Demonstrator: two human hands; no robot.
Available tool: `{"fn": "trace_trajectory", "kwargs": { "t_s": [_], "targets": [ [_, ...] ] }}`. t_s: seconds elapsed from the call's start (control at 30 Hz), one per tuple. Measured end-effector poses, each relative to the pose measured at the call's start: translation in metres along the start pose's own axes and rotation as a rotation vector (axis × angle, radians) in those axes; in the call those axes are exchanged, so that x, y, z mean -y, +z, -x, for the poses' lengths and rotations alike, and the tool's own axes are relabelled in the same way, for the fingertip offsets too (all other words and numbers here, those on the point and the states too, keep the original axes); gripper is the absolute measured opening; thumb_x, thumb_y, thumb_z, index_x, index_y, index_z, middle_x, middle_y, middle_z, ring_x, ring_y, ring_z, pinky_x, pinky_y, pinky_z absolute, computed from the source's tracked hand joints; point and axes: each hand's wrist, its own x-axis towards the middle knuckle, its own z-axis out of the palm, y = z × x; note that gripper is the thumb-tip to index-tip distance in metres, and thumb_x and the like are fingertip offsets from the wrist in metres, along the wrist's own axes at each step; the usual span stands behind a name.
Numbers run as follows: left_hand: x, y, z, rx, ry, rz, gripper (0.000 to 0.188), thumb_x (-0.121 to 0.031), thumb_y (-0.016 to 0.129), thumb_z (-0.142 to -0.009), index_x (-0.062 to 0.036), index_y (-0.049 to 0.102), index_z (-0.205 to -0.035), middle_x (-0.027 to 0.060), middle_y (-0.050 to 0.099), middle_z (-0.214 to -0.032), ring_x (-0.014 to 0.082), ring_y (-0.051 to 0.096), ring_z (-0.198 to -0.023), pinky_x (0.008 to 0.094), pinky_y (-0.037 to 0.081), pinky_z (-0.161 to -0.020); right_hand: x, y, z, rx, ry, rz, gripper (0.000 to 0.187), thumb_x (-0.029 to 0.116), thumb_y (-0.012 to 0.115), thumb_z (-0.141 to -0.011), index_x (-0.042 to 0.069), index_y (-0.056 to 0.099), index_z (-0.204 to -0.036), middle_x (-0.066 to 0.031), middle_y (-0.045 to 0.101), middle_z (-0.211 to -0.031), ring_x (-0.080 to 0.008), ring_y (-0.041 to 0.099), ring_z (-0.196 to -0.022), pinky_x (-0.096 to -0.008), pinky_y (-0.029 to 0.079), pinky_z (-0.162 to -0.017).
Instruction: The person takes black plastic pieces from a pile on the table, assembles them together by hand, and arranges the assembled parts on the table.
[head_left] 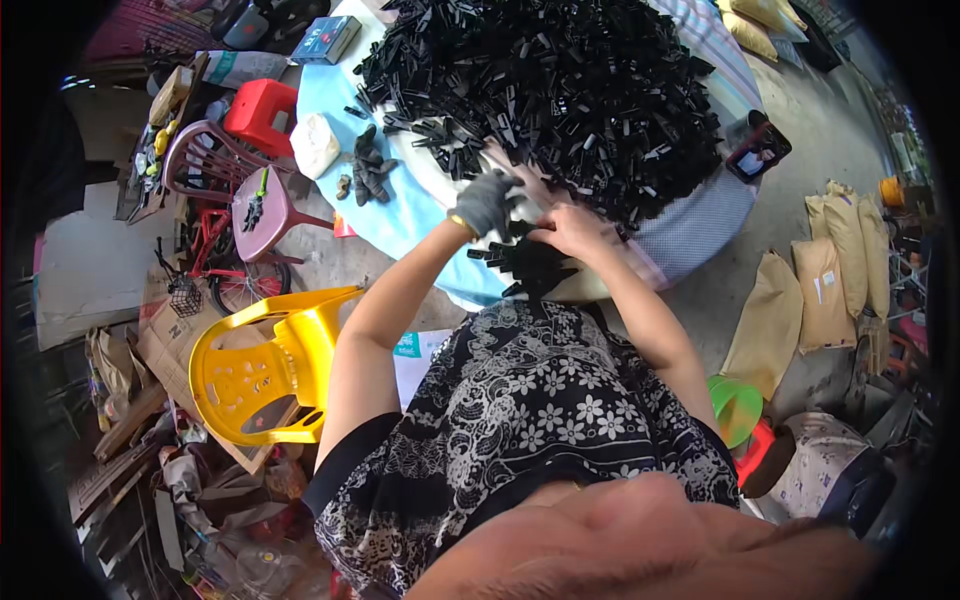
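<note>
Seen from overhead at a round table [420, 215] draped in pale blue cloth. Left hand [487, 203], in a grey work glove with a yellow cuff, curled at the near edge of a huge pile of black plastic strips [560, 85]; gloved fingers [500, 190] bent inward on some of the strips, though how many cannot be told. Right hand [575, 228], bare, just beside at three o'clock of the glove, fingers narrowed and pinched over a small fan of strips [525, 265] lying on the table rim at about six to seven o'clock from both hands. Long axes of that fan running roughly from eight o'clock to two o'clock, ends splayed toward the torso. Main pile lying at twelve o'clock from the fingers, touching the glove, so the left hand nearer to the heap and the right nearer to the gathered fan. Spare dark gloves [368, 165] and a white bundle [315, 145] at nine to ten o'clock on the cloth, well apart from the hands. Yellow plastic chair [262, 365] at seven o'clock off the table, red stool [262, 108] farther at ten, tan sacks [825, 270] at three o'clock on the floor.
</note>
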Motion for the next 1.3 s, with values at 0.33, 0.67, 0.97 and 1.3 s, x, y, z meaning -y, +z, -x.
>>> {"fn": "trace_trajectory", "kwargs": {
  "t_s": [0.33, 0.67, 0.97, 1.3],
  "targets": [
    [0.041, 0.022, -0.076, -0.103, 0.150, -0.586, 0.022, -0.021, 0.051, -0.079, -0.0191, 0.061, -0.099, 0.0086, 0.051, -0.113, 0.0294, 0.052, -0.103, 0.0409, 0.046, -0.080, -0.024, 0.022, -0.039, -0.301, -0.094, 0.490, 0.015, 0.010, 0.049, -0.078, 0.011, 0.060, -0.090, -0.0097, 0.052, -0.084, -0.0277, 0.058, -0.078, -0.0389, 0.049, -0.065],
    [0.037, 0.022, -0.046, -0.367, 0.192, 0.262, 0.017, -0.023, 0.054, -0.087, -0.0137, 0.059, -0.101, 0.0016, 0.058, -0.081, 0.0159, 0.055, -0.075, 0.0306, 0.045, -0.067, -0.027, 0.019, -0.042, -0.334, -0.055, 0.405, 0.015, 0.014, 0.060, -0.076, 0.011, 0.064, -0.090, -0.0089, 0.056, -0.084, -0.0276, 0.058, -0.079, -0.0395, 0.049, -0.067],
    [0.018, 0.009, -0.005, -0.010, -0.356, 1.103, 0.031, -0.016, 0.061, -0.084, -0.0082, 0.052, -0.112, 0.0004, 0.055, -0.075, 0.0080, 0.047, -0.052, 0.0230, 0.042, -0.044, -0.023, 0.023, -0.025, -0.231, -0.148, 0.254, 0.012, 0.015, 0.061, -0.077, 0.011, 0.066, -0.087, -0.0074, 0.057, -0.084, -0.0277, 0.060, -0.079, -0.0391, 0.049, -0.068],
    [0.027, 0.037, -0.014, 0.004, 0.168, -0.004, 0.019, -0.017, 0.059, -0.077, -0.0045, 0.061, -0.091, 0.0169, 0.062, -0.082, 0.0356, 0.059, -0.078, 0.0422, 0.047, -0.069, -0.023, 0.023, -0.021, -0.236, -0.097, 0.186, 0.012, 0.012, 0.061, -0.077, 0.010, 0.065, -0.088, -0.0081, 0.056, -0.084, -0.0295, 0.059, -0.079, -0.0393, 0.049, -0.069]
  ]
}}
